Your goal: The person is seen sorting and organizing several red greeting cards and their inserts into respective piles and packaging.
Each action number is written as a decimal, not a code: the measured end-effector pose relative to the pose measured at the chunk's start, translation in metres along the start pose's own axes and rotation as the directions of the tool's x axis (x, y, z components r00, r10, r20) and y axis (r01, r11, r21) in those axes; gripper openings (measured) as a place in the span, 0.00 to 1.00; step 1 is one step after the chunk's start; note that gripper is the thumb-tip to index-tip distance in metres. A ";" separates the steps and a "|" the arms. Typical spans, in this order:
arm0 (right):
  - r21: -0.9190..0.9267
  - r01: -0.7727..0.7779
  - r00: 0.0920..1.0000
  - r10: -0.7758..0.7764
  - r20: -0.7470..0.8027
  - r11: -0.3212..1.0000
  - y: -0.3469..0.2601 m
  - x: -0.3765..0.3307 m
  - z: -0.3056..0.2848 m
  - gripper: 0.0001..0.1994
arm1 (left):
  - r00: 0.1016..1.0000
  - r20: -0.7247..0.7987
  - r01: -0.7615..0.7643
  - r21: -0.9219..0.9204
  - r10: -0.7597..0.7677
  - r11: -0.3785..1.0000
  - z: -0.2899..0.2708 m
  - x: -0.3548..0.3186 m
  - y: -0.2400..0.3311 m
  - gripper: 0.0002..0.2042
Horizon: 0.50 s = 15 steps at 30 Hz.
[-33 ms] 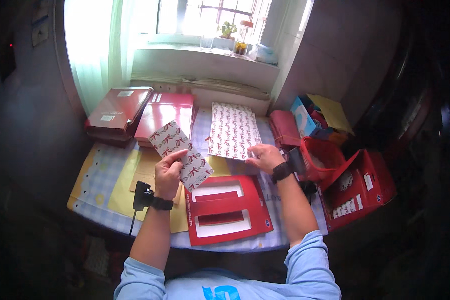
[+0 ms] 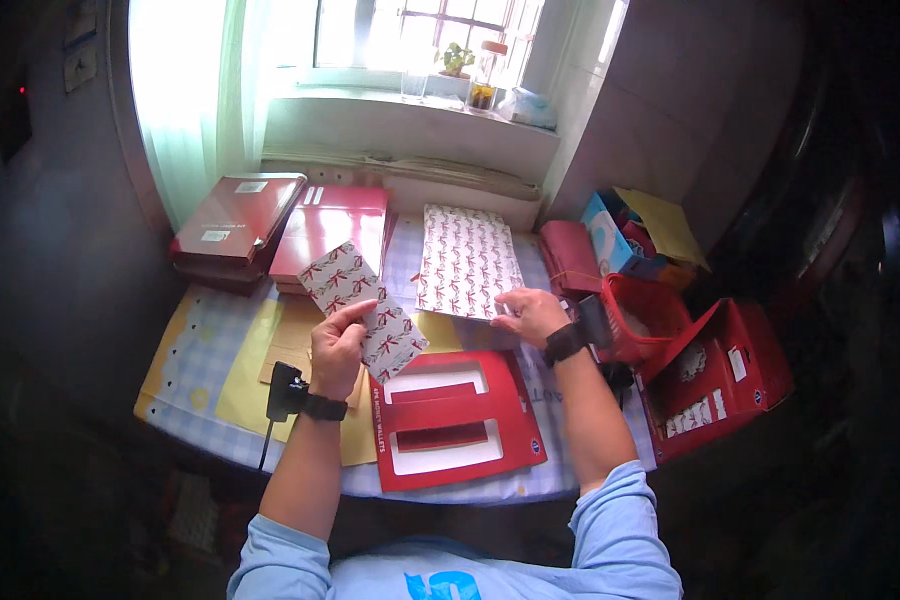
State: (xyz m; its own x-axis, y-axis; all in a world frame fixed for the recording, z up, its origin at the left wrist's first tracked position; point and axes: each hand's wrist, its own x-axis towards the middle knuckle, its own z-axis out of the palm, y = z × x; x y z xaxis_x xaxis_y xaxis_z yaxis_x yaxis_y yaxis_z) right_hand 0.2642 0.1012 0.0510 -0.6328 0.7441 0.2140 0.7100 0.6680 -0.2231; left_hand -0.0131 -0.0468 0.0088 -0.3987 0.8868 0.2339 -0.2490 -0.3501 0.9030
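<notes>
My left hand (image 2: 338, 348) grips a white card wallet (image 2: 391, 341) with red bows and green sprigs, thumb on top. The wallet is tilted above the table, over the left edge of a flat red carton (image 2: 460, 473) with two window cutouts. My right hand (image 2: 533, 317) has its thumb and fingers closed at the near right corner of a larger white piece printed with rows of red bows (image 2: 467, 262). I cannot tell whether that piece is one sheet or a stack. Yellowish paper sheets (image 2: 242, 372) lie left of the carton, partly under my left hand and wrist.
Stacks of red flat boxes (image 2: 238, 222) and red folded cartons (image 2: 330, 232) stand at the back left. To the right are a red basket (image 2: 642, 318), a blue box (image 2: 610, 240) and an opened red box (image 2: 715, 385). A jar (image 2: 485, 75) stands on the windowsill.
</notes>
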 end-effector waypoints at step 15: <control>-0.270 0.044 0.881 -0.165 -0.444 0.962 0.006 -0.006 -0.005 0.07 | 0.999 0.005 -0.046 0.044 0.046 0.998 0.003 0.001 -0.006 0.16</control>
State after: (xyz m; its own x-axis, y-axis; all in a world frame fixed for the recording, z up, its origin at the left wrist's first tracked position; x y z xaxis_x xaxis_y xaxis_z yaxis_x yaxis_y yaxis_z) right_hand 0.2739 0.1006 0.0536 -0.5372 0.5404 0.6476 0.7383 0.6726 0.0512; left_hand -0.0087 -0.0429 0.0044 -0.4057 0.8712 0.2766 -0.1910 -0.3768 0.9064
